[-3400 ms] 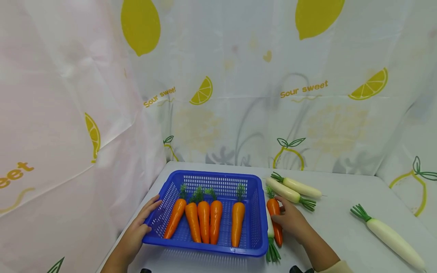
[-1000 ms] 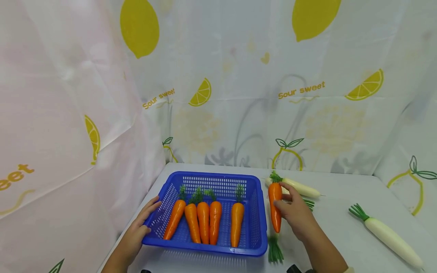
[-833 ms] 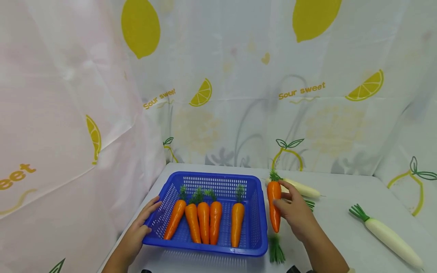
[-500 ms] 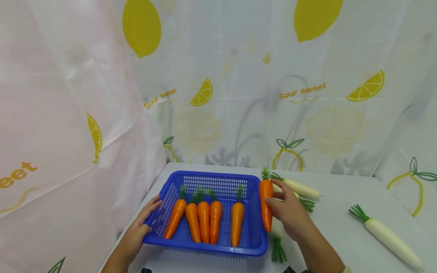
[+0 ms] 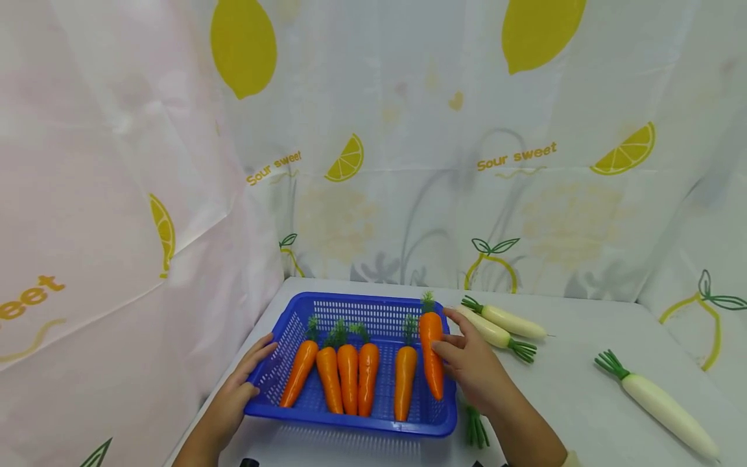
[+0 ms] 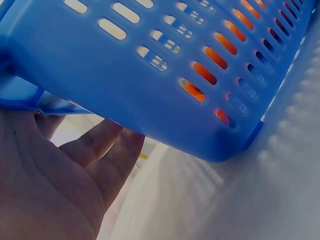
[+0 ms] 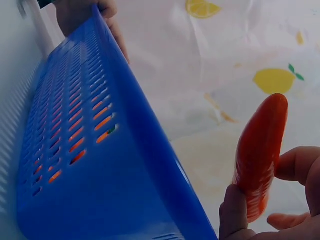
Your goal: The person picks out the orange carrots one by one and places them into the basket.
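A blue plastic basket (image 5: 350, 423) with slotted walls holds several orange carrots (image 5: 367, 379) with green tops. My left hand (image 5: 233, 389) grips the basket's left rim; in the left wrist view its fingers (image 6: 117, 160) reach up to the rim's underside. My right hand (image 5: 475, 370) pinches another carrot (image 5: 431, 350) between thumb and fingers, over the basket's right side. In the right wrist view that held carrot (image 7: 262, 150) is raised above the rim, its tip pointing up in that picture.
Two white radishes (image 5: 513, 322) lie behind and right of the basket. Another radish (image 5: 671, 415) lies at the far right of the white table (image 5: 572, 389). Green radish leaves (image 5: 477, 428) show beside the basket's right front corner, partly behind my right arm. Lemon-printed curtains stand behind and left.
My right hand has lifted the carrot from the table beside the basket and carried it left, past the right rim, over the basket. My left hand has stayed on the rim.
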{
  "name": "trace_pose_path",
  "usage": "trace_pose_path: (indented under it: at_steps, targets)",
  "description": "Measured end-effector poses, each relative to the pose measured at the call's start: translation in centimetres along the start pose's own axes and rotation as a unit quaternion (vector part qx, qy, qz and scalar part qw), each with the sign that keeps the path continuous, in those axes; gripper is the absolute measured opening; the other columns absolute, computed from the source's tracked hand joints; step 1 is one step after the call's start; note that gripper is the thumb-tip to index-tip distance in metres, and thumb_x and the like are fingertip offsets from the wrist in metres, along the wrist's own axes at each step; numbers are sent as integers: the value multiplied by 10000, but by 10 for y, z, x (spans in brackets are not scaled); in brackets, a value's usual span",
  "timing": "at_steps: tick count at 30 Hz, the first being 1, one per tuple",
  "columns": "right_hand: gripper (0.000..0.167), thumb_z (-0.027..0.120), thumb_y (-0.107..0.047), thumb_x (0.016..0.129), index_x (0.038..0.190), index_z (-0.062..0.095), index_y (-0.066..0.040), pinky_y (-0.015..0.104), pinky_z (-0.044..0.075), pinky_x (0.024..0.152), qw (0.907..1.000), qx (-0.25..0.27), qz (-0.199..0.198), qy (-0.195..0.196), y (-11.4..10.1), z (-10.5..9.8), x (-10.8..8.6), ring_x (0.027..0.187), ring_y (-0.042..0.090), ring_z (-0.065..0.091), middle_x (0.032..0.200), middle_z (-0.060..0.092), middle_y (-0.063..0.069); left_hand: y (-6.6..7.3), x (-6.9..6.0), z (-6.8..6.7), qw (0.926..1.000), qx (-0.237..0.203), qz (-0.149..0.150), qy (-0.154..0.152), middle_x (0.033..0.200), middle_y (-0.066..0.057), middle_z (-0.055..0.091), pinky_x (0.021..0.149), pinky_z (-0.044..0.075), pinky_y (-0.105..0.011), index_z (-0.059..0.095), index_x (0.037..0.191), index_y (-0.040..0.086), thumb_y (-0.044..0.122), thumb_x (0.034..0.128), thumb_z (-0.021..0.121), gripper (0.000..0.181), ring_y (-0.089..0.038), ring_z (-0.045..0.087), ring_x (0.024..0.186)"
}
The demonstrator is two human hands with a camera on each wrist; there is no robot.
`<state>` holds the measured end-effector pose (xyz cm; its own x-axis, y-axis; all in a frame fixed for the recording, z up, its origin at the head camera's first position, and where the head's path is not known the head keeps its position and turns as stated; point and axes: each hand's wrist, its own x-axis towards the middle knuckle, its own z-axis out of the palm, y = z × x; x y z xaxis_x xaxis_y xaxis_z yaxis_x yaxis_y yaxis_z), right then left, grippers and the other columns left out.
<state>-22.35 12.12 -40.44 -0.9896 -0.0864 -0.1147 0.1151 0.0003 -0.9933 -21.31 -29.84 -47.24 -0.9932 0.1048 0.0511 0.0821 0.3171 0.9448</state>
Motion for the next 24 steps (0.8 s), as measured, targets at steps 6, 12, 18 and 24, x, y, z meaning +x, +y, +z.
trace_pose_path:
  at_steps: [6, 12, 18, 24]
  targets:
    - [713, 616, -98, 989, 1629, 315, -185, 414, 618, 905, 9993, 308, 35, -187, 2, 7, 3, 1115, 313, 670, 1400, 507, 288, -1, 1, 0, 10000, -4, 43, -3, 1763, -39, 141, 1146, 21, -845, 461, 1565, 112, -93, 767, 437, 825, -434, -41, 1619]
    - [699, 602, -72, 992, 1619, 305, -156, 420, 602, 940, 9986, 439, -20, -278, 3, 14, 5, 1113, 306, 670, 1345, 526, 272, 0, 1, 1, 10000, 6, -27, -14, 1766, -54, 126, 1148, 30, -841, 448, 1573, 101, -94, 768, 440, 828, -442, -47, 1617]
    - [720, 651, -95, 963, 1604, 330, -159, 459, 609, 951, 9998, -21, -63, -183, 6, 21, 6, 1097, 320, 674, 1383, 486, 274, 0, 1, 0, 10000, 84, -7, -32, 1766, -56, 124, 1141, 38, -846, 447, 1573, 100, -92, 770, 445, 826, -450, -40, 1615]
    - [706, 692, -144, 959, 1586, 370, -183, 450, 619, 932, 9989, -417, -15, -207, 6, 27, 12, 1096, 316, 667, 1419, 471, 259, 0, 0, 0, 9999, 98, -54, -32, 1768, -56, 115, 1135, 49, -848, 437, 1579, 95, -87, 770, 452, 829, -456, -45, 1613]
